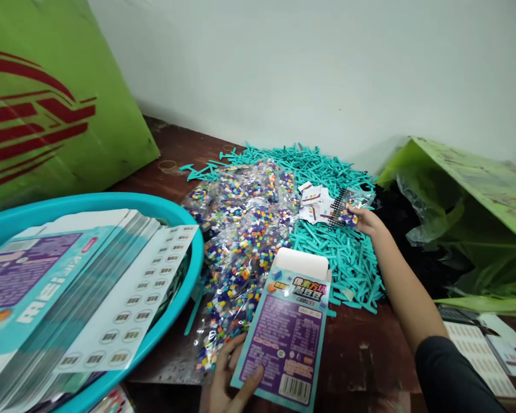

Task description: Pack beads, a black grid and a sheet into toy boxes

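Note:
My left hand (231, 376) grips the lower left corner of a purple and turquoise printed box (284, 338), thumb on its printed face. The box's white top flap stands up and open. Further away, my right hand (364, 221) is closed on a small clear bag of colourful beads (359, 199), beside a black ridged piece (336, 209); whether it holds that piece too I cannot tell. Small white printed cards (315, 202) lie just left of it. Around these spreads a heap of turquoise T-shaped plastic sticks (355, 264).
Clear bags of mixed beads (245, 241) are piled mid-table. At left, a turquoise tub (172, 209) holds stacked flat boxes (55, 275) and a sticker sheet (133, 304). A green sack (47, 115) stands behind it. Another green bag (468, 178), with black pieces inside, is at right.

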`<state>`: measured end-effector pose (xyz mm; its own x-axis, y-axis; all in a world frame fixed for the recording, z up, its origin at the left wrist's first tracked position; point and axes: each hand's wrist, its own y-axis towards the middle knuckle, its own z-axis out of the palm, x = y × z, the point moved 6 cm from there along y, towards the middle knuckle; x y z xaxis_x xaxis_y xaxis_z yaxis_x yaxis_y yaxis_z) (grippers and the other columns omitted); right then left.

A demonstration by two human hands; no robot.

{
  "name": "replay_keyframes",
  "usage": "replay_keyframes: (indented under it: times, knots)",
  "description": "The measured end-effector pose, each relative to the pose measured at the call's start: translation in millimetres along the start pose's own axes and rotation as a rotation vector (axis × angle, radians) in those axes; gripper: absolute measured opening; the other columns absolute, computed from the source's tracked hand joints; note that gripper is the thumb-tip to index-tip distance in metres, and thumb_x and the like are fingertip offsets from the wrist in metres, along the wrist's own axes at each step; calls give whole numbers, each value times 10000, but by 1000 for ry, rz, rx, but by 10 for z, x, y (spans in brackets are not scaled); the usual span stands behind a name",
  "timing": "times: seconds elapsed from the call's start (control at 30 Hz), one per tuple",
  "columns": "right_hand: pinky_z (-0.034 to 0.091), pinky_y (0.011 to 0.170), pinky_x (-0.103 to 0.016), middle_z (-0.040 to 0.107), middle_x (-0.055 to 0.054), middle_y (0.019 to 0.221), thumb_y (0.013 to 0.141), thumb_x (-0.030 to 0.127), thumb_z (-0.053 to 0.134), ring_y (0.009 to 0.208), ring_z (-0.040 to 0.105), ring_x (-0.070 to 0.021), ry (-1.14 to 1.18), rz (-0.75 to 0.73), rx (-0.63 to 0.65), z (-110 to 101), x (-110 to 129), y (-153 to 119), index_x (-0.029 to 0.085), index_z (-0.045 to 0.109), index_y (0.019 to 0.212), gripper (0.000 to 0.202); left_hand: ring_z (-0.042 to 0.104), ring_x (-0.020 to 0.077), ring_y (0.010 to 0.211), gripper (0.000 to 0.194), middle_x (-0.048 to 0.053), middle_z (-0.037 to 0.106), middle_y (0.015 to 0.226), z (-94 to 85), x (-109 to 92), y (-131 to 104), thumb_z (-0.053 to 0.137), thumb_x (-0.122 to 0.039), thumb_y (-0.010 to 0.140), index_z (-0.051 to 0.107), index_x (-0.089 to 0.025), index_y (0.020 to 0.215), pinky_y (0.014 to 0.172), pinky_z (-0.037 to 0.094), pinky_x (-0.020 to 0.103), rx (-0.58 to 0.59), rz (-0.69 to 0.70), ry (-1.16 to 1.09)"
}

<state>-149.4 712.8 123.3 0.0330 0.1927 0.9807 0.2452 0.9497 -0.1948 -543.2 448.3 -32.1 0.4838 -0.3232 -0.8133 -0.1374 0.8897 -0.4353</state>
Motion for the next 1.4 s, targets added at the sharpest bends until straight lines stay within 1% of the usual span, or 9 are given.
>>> replay_keyframes:
  times: [0.17, 0.37, 0.5, 0.67, 0.93, 1.1, 1.23, 1.33, 1.4]
  knots:
    - [623, 862, -469, 787, -73, 937, 642, 353, 806, 992, 741, -324, 115, -69, 92, -158, 62, -755, 229, 685, 924, 331, 666, 340, 1145, 773, 99, 714, 1246, 315, 84, -31, 922, -454, 584, 613, -214, 1250, 991, 544, 386, 232, -15, 211]
    - [619, 868, -444, 787, -69, 892, 507, 348, 937, 949, 747, -330, 170, 35, 109, -164, -199, -1487, 208, 704, 862, 446, 667, 302, 1107, 658, 83, 714, 1200, 711, 78, -199, 864, -427, 686, 592, -227, 1251, 955, 537, 362, 458, 29, 310]
    - [600, 898, -406, 786, -62, 949, 530, 415, 940, 981, 737, -305, 238, -50, 27, -322, -336, -1617, 204, 710, 926, 505, 657, 284, 1117, 635, 70, 713, 1182, 846, 125, -291, 859, -380, 716, 559, -249, 1261, 946, 526, 336, 632, 36, 451]
    - [590, 849, -377, 773, -27, 965, 584, 400, 932, 893, 732, -252, 189, -159, -52, -504, -574, -1812, 238, 677, 1049, 554, 633, 277, 1135, 644, 74, 683, 1216, 847, 210, -343, 833, -407, 753, 523, -242, 1293, 981, 493, 332, 636, 38, 522]
    - [582, 864, -370, 708, -47, 1094, 727, 529, 835, 1015, 684, -238, 83, -196, 122, -332, -954, -2102, 260, 575, 1182, 590, 584, 275, 1219, 660, 83, 627, 1279, 769, 448, -473, 792, -381, 820, 395, -278, 1337, 1037, 449, 362, 882, -24, 679]
    - [564, 964, -405, 645, -66, 1157, 831, 484, 767, 1088, 643, -237, -178, -282, 270, -305, -971, -2164, 223, 565, 1178, 478, 544, 293, 1299, 792, 106, 554, 1395, 775, 467, -533, 787, -386, 823, 278, -311, 1426, 1080, 426, 403, 1026, -89, 633]
    - [564, 1007, -414, 667, -69, 1213, 808, 469, 798, 1163, 640, -251, -128, -223, 356, -345, -1113, -2278, 242, 581, 1272, 561, 552, 325, 1298, 842, 140, 547, 1400, 733, 522, -536, 813, -441, 790, 288, -286, 1429, 1055, 456, 434, 1115, -157, 573]
    - [593, 967, -411, 719, -50, 1157, 760, 418, 851, 1089, 691, -231, 28, -102, 387, -321, -1280, -2379, 245, 591, 1298, 622, 571, 328, 1281, 901, 128, 568, 1387, 737, 547, -482, 843, -515, 746, 297, -303, 1430, 1034, 480, 437, 1122, -157, 519]
    - [612, 925, -395, 746, -27, 1081, 773, 383, 842, 985, 721, -198, 81, -33, 458, -231, -1364, -2452, 237, 625, 1252, 546, 576, 317, 1287, 895, 126, 560, 1416, 838, 516, -397, 816, -541, 775, 278, -316, 1454, 1043, 485, 434, 1047, -115, 478]
